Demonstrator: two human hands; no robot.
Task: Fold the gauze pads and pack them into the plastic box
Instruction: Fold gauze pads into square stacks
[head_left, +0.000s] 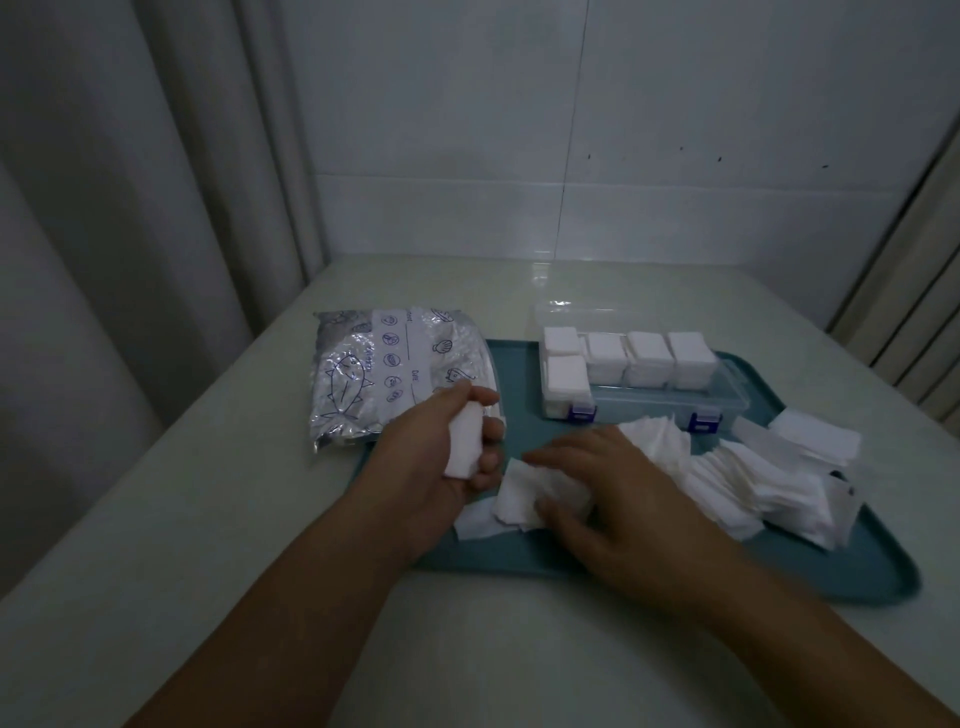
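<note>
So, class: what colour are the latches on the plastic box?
Blue-purple latches on the clear plastic box, seen in the head view.

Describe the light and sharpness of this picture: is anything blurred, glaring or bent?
Head view: dim, bluish light; a small glare patch on the table near the wall; the silver bag glints; the right hand and the gauze under it look slightly smeared; the wide lens bends the frame at the right edge.
</note>
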